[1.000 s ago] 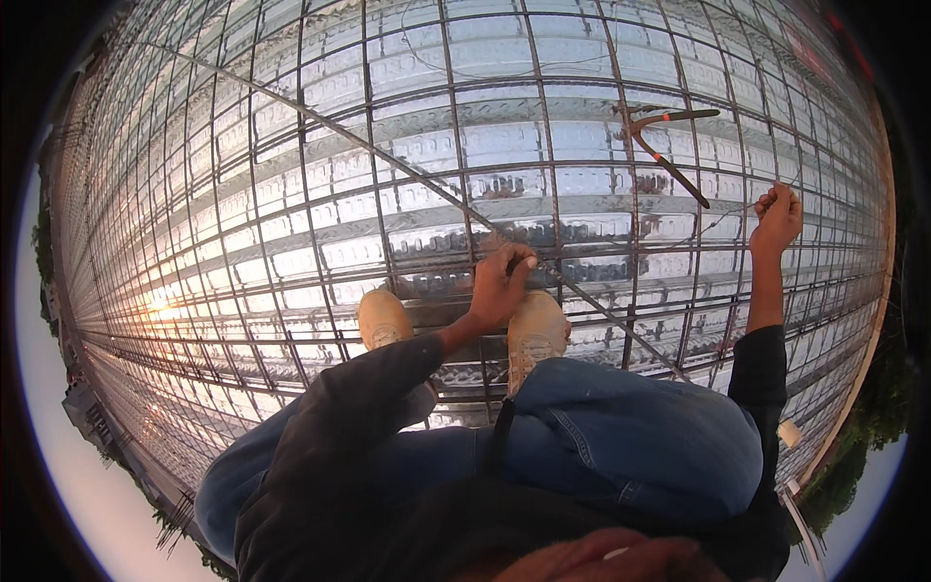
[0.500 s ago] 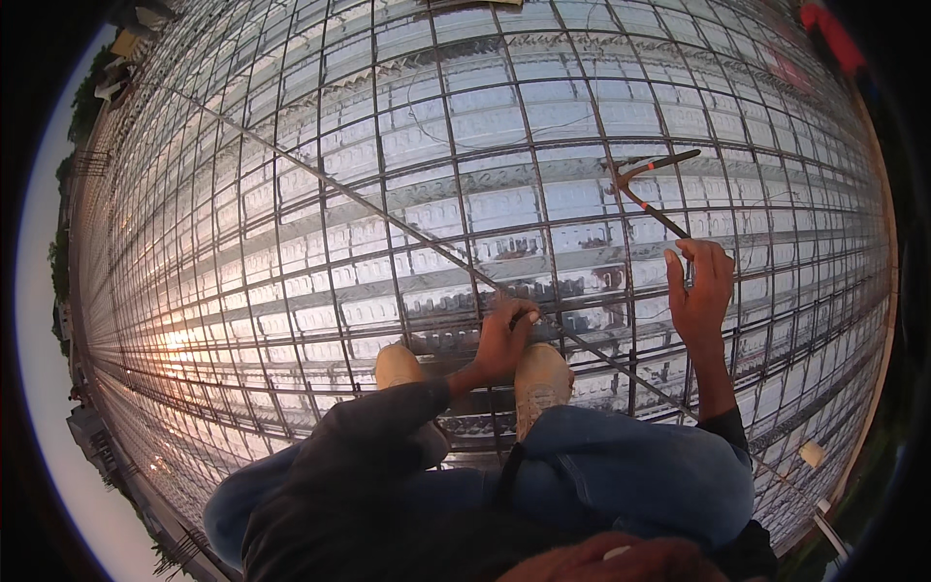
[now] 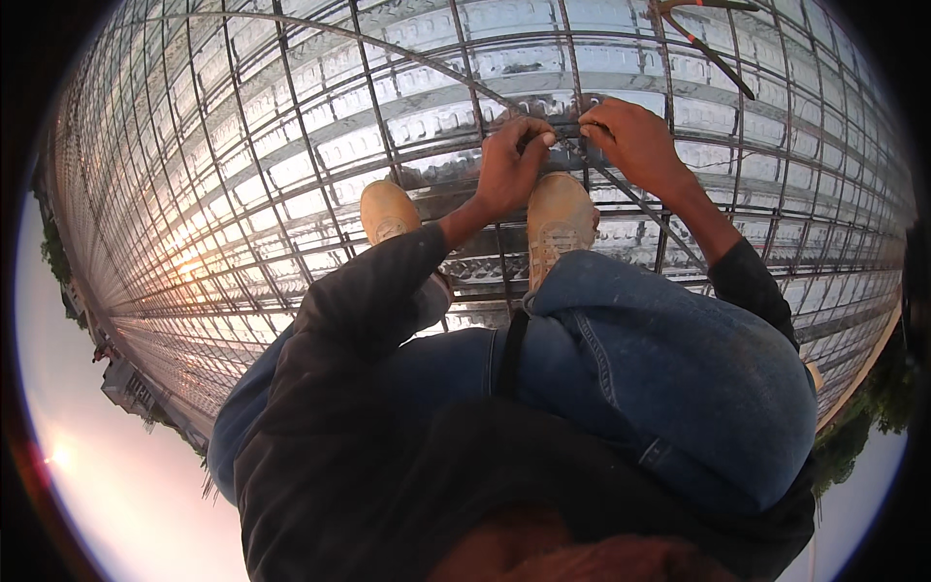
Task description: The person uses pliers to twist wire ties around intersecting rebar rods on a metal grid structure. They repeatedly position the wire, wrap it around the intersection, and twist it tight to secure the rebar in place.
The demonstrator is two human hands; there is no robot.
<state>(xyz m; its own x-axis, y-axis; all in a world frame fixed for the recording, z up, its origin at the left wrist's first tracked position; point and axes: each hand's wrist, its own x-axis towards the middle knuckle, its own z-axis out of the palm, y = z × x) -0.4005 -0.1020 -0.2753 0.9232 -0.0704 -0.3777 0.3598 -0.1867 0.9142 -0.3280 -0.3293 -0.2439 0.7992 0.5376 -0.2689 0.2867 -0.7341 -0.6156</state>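
Bare left hand (image 3: 514,165) and bare right hand (image 3: 632,144) close together over a grid of dark steel bars (image 3: 572,58).
Both have fingers curled and thumbs drawn in; whether either pinches anything thin, I cannot tell. A long, diagonal steel bar (image 3: 485,89) crosses the grid by their fingertips. Dark-handled, orange-banded pincers (image 3: 720,64) lie beyond the right hand.

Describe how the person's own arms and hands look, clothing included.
The left hand and right hand are bare, with no glove or wristwatch showing. The left sleeve and right sleeve are dark, near black, loose and creased, with no visible markings. Both stop short of the wrist, leaving some forearm uncovered.
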